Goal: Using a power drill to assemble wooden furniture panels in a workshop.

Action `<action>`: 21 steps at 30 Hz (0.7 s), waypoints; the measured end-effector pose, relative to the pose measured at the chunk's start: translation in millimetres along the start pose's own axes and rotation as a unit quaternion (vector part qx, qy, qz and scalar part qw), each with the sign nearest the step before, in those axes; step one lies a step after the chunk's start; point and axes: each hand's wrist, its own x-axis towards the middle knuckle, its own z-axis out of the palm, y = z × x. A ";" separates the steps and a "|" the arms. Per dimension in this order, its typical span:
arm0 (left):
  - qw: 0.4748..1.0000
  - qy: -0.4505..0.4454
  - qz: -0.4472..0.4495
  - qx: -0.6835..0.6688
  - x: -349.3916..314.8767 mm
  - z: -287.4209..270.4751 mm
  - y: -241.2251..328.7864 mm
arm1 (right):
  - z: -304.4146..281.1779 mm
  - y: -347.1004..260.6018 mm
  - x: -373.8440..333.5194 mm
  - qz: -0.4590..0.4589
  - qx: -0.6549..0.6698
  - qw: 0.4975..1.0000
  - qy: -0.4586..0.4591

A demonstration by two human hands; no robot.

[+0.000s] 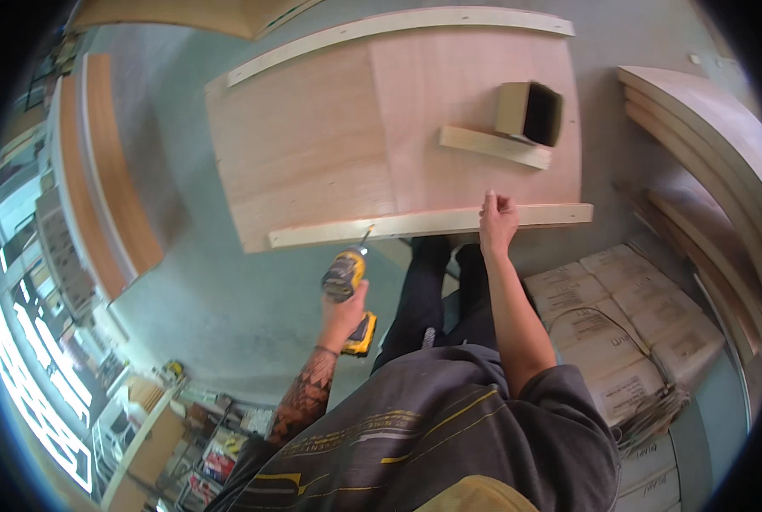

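My left hand (343, 314) is wrapped round the grip of a yellow and black cordless drill (345, 271). Its bit points at the near wooden strip (432, 224), with the tip at or just over the wood left of the middle. That strip lies along the near edge of a large plywood panel (313, 136). Above the strip's right part is my right hand (499, 224), fingers curled and pinched; anything between them is too small to make out. Beyond it, an open cardboard box (512, 109) lies on its side against a short loose wooden strip (483, 147).
Another strip (381, 27) runs along the panel's far edge. Stacked curved boards (697, 111) stand at the right, above strapped cartons (620, 316) near my right elbow. Long brown boards (112, 171) lie at the left. Shelves and clutter (219, 452) fill the lower left.
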 end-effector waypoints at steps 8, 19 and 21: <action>0.998 0.011 0.030 0.045 -2.5 0.4 -20.1 | -44.2 -156.4 134.2 -0.395 -0.281 0.874 0.018; 0.988 0.020 0.146 0.056 -56.8 -0.2 5.4 | -7.9 -139.3 199.1 -0.315 -0.590 0.732 -0.130; 0.969 -0.012 0.242 0.043 -49.9 11.4 -14.2 | -25.1 -129.8 228.9 -0.356 -0.573 0.726 -0.131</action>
